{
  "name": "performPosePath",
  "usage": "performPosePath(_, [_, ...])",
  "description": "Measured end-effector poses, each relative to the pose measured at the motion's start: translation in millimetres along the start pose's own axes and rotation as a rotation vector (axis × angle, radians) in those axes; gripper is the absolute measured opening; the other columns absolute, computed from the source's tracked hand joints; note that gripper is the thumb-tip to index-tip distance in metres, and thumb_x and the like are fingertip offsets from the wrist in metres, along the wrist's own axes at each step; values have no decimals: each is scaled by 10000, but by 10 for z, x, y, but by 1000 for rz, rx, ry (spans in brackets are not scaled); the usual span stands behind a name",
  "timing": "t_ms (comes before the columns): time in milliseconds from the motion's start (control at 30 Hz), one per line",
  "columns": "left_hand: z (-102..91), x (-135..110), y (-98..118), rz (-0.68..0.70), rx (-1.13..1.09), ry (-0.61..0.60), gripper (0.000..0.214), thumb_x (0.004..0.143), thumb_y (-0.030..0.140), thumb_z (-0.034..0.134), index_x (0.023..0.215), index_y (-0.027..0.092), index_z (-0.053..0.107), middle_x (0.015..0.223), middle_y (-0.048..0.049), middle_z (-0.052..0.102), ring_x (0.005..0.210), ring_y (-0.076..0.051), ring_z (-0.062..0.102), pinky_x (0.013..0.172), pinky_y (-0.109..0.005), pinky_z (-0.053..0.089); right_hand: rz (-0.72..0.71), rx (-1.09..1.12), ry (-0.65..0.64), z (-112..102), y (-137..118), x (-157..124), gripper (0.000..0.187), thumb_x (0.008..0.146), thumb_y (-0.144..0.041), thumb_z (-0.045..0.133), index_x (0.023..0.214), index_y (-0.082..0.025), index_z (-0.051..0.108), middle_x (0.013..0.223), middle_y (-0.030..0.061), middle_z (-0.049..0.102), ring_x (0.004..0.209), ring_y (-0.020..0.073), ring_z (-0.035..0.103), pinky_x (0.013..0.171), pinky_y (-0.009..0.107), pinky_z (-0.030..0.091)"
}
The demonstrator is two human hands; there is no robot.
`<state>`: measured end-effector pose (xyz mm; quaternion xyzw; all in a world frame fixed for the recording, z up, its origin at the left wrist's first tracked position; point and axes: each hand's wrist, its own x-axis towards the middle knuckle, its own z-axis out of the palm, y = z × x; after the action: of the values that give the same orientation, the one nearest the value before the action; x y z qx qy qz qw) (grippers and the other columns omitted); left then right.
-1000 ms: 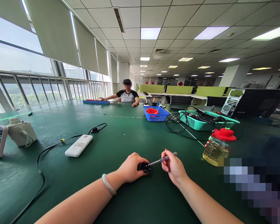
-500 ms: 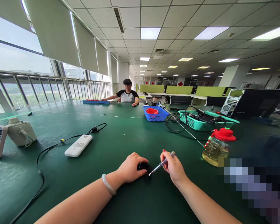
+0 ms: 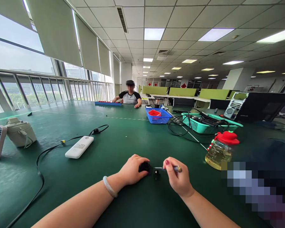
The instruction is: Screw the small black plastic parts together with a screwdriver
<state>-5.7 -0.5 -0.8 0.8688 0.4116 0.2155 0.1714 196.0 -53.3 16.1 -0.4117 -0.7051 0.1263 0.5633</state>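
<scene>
Screwdriver point(image 3: 167, 168) in right hand point(image 3: 178, 181) points at black part point(image 3: 144, 167) in left hand point(image 3: 132, 171).

My forearms were bare. A pale, smooth bangle point(image 3: 108, 186) circled the wrist behind my left grip point(image 3: 133, 171); my right grip point(image 3: 178, 180) had dark-red painted nails point(image 3: 167, 162).

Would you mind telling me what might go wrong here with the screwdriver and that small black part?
The screwdriver tip points toward the left hand gripping the small black part; a slip could jab that hand. The loose black piece lies on the green table between the hands and could be flicked away. The jar stands near the right hand and might get knocked.
</scene>
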Motion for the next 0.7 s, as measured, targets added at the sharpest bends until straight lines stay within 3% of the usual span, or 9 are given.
performPosePath(167, [18,6,-11,5,13,10,455,751,292,695,1195,245,612,1111,-38,686,1086,-249,557,984,-386,434,-176,-101,-245,54,-79,-24,271,884,-294,458,624,-234,506,560,7,513,524,152,455,563,286,338])
performPosePath(367, [35,22,-34,-17,26,12,434,735,311,732,1152,242,634,1086,-36,690,1064,-244,565,962,-366,439,-249,-163,-317,68,-32,-11,196,856,-185,455,676,-225,523,589,-3,521,530,140,446,557,268,320])
performPosePath(533, [42,39,-62,-16,30,4,441,732,314,748,1152,247,631,1087,-33,691,1054,-244,570,952,-363,439,-109,-117,-334,56,13,26,245,887,-221,428,650,-218,489,605,-9,491,554,137,442,562,262,329])
performPosePath(700, [43,41,-65,-13,20,-16,425,749,330,732,1154,255,629,1072,-28,689,1021,-229,590,918,-336,454,176,76,-250,64,169,50,338,927,-335,391,623,-217,478,563,-22,433,536,135,414,531,257,321])
